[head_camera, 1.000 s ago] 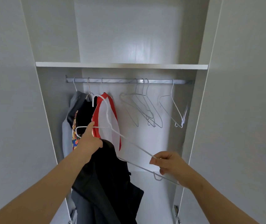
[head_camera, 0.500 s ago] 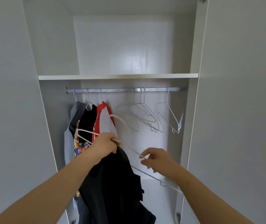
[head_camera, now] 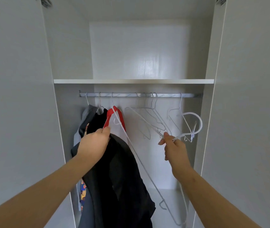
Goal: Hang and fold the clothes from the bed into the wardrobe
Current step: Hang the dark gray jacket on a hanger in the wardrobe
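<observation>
I stand before the open wardrobe. My left hand [head_camera: 94, 145] grips the top of a black garment [head_camera: 122, 186], which hangs down in front of the clothes on the rail. My right hand [head_camera: 173, 148] pinches the neck of a white wire hanger [head_camera: 140, 155]; its hook [head_camera: 195, 122] curves up to the right, and its long frame runs down past my wrist. The hanger lies outside the black garment. The metal rail [head_camera: 139, 95] runs under the shelf [head_camera: 133, 81].
On the rail's left hang a grey garment [head_camera: 88, 114], a black printed one [head_camera: 96, 122] and a red-and-white shirt [head_camera: 117, 119]. Several empty wire hangers [head_camera: 154, 119] hang at the middle and right. Open wardrobe doors [head_camera: 16, 96] flank both sides.
My right hand turned the hanger so its hook now points up to the right instead of to the left. My left hand rose with the black garment. The camera tilted upward.
</observation>
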The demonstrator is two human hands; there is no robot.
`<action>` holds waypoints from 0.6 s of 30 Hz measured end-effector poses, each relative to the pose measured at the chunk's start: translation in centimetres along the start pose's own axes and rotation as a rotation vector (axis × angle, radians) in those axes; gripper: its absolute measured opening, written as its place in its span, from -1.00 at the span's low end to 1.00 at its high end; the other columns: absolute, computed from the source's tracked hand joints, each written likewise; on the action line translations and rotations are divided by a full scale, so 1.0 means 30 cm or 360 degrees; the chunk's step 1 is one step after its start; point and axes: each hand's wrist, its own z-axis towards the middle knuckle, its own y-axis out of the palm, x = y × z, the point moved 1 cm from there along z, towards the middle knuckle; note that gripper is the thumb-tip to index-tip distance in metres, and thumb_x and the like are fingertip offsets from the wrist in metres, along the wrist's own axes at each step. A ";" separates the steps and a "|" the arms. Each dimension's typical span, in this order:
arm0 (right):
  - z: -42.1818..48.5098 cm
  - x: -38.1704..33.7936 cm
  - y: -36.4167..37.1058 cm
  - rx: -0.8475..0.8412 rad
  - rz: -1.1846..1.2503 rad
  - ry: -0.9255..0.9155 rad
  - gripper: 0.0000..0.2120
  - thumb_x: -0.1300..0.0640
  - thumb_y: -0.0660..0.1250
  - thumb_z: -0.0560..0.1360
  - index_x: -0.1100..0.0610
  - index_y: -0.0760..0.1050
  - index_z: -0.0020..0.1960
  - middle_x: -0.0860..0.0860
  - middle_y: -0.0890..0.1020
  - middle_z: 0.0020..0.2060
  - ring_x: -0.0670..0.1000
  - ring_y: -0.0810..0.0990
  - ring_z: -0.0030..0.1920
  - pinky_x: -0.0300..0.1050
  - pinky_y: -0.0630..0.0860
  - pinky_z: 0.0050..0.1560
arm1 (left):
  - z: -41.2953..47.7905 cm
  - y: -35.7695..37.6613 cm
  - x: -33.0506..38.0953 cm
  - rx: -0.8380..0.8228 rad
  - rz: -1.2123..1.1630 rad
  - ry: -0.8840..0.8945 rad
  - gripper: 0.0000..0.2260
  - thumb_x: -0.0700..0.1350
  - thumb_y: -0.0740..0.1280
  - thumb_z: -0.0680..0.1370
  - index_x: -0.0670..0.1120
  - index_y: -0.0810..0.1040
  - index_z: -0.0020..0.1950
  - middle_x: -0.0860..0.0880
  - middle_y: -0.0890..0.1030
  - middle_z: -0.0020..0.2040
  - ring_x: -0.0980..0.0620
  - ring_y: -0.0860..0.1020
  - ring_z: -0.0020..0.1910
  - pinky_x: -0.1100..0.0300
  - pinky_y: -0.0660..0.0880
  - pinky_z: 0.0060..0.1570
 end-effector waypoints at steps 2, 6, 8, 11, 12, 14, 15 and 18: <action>0.017 -0.006 -0.001 -0.0009 0.0142 0.0002 -0.65 0.02 0.17 0.60 0.11 0.52 -0.30 -0.13 0.30 -0.62 -0.12 0.28 -0.53 -0.27 0.34 -0.43 | 0.033 -0.005 -0.035 -0.0230 -0.0097 -0.0297 -0.85 -0.09 0.16 0.60 -0.15 0.39 -0.08 -0.13 0.57 -0.15 -0.13 0.53 -0.24 0.06 0.43 -0.28; 0.044 -0.010 -0.026 -0.0003 0.0464 0.0036 -0.64 0.08 0.18 0.60 0.15 0.53 -0.31 -0.12 0.25 -0.65 -0.17 0.17 -0.63 -0.35 0.19 -0.62 | 0.103 -0.019 -0.095 -0.0701 -0.0891 -0.0898 -0.81 -0.09 0.23 0.56 -0.21 0.49 -0.07 -0.14 0.53 -0.17 -0.16 0.55 -0.10 0.10 0.45 -0.15; 0.052 -0.007 -0.045 -0.0068 0.0565 0.0041 -0.64 0.09 0.18 0.60 0.16 0.50 -0.33 -0.11 0.21 -0.66 -0.16 0.13 -0.65 -0.34 0.14 -0.65 | 0.124 -0.035 -0.106 -0.1046 -0.1467 -0.1188 -0.79 -0.13 0.34 0.51 -0.26 0.51 0.04 -0.21 0.58 -0.05 -0.20 0.57 -0.05 0.06 0.52 -0.12; 0.057 0.003 -0.082 -0.0234 0.0594 0.0048 -0.63 0.09 0.19 0.59 0.18 0.43 -0.37 -0.10 0.18 -0.67 -0.14 0.11 -0.66 -0.36 0.10 -0.65 | 0.140 -0.051 -0.105 -0.1426 -0.1777 -0.1341 -0.73 -0.10 0.42 0.45 -0.24 0.56 0.04 -0.22 0.65 -0.08 -0.18 0.60 -0.12 0.04 0.54 -0.21; 0.056 0.009 -0.091 -0.0290 0.0575 0.0063 -0.62 0.10 0.19 0.59 0.18 0.42 -0.38 -0.10 0.18 -0.67 -0.14 0.10 -0.67 -0.36 0.09 -0.65 | 0.144 -0.047 -0.109 -0.1463 -0.1826 -0.1370 -0.73 -0.07 0.42 0.45 -0.24 0.58 0.02 -0.21 0.66 -0.11 -0.17 0.61 -0.13 0.05 0.54 -0.20; 0.048 0.019 -0.111 -0.0381 0.0489 0.0098 -0.61 0.10 0.19 0.58 0.18 0.42 -0.40 -0.09 0.17 -0.67 -0.14 0.10 -0.67 -0.37 0.08 -0.64 | 0.158 -0.031 -0.119 -0.1398 -0.1942 -0.1441 -0.75 -0.07 0.38 0.45 -0.24 0.59 -0.01 -0.20 0.65 -0.11 -0.17 0.59 -0.13 0.04 0.51 -0.11; 0.042 0.023 -0.119 -0.0408 0.0417 0.0120 -0.61 0.11 0.20 0.57 0.19 0.41 -0.41 -0.08 0.17 -0.67 -0.13 0.09 -0.66 -0.36 0.08 -0.64 | 0.163 -0.026 -0.123 -0.1336 -0.1993 -0.1479 -0.79 -0.10 0.35 0.45 -0.24 0.59 -0.07 -0.20 0.63 -0.13 -0.17 0.57 -0.16 0.05 0.50 -0.09; 0.025 0.028 -0.141 -0.0414 0.0110 0.0187 -0.60 0.12 0.24 0.56 0.18 0.43 -0.44 -0.06 0.19 -0.65 -0.11 0.11 -0.64 -0.33 0.10 -0.64 | 0.165 -0.029 -0.134 -0.1230 -0.1956 -0.1497 -0.90 -0.18 0.30 0.39 -0.22 0.52 -0.25 -0.19 0.56 -0.22 -0.15 0.51 -0.24 0.08 0.46 -0.14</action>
